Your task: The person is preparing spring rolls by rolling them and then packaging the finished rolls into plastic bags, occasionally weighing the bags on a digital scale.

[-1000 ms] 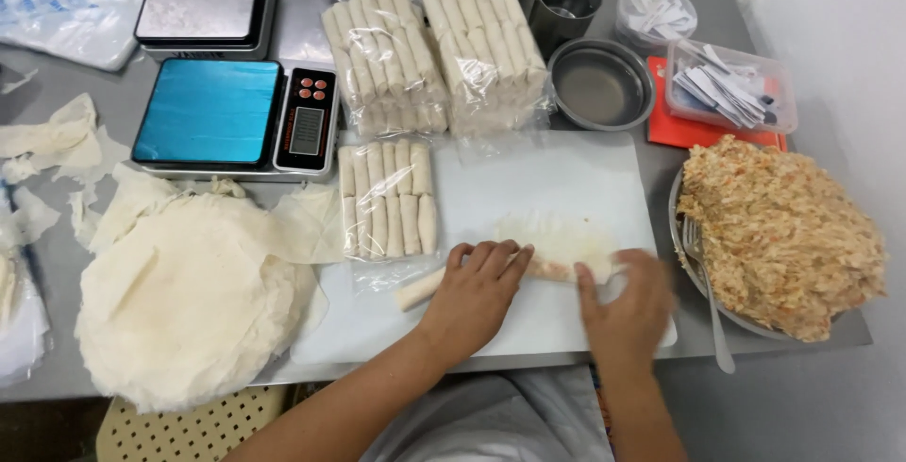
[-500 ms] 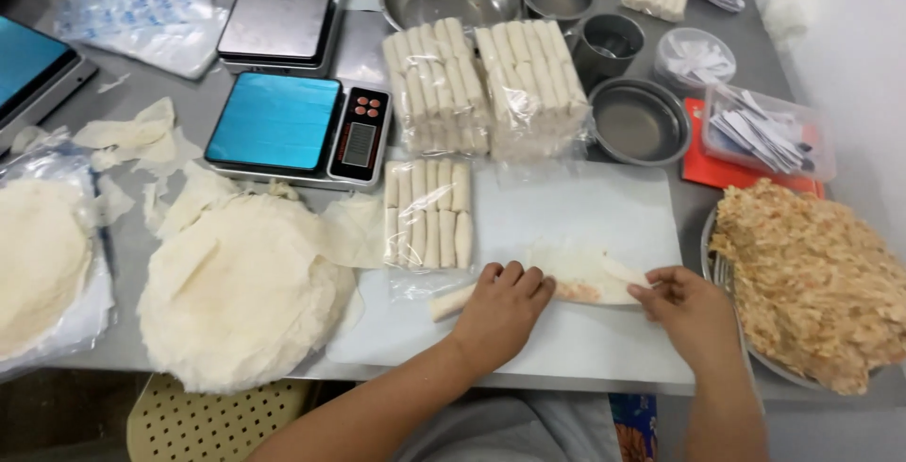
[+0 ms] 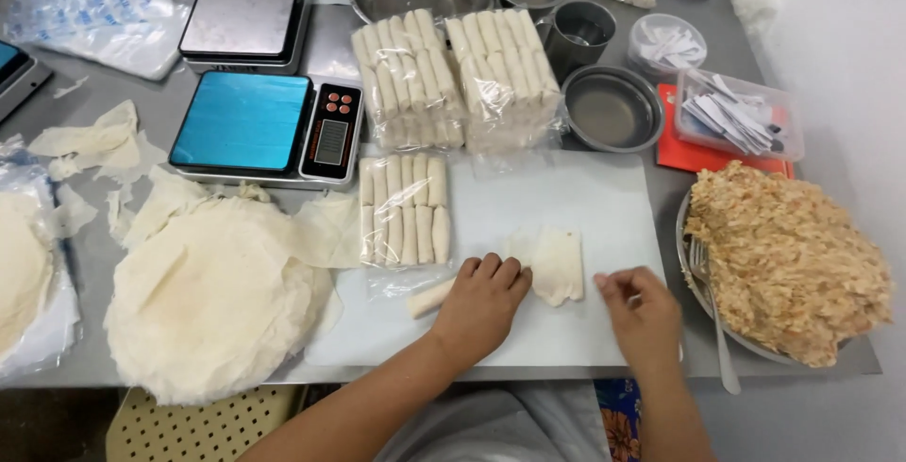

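Our left hand (image 3: 481,300) lies flat on the half-rolled wrapper (image 3: 552,264) on the white board (image 3: 566,200), fingers pressed together against the roll. Our right hand (image 3: 644,309) hovers just beside it, fingers loosely curled, holding nothing. Shredded filling (image 3: 788,254) sits heaped right of the board.

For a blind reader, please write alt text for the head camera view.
The left hand presses a thin wrapper rolled on a white board, the right hand beside it. Shredded filling sits right, a wrapper stack left, scales behind.
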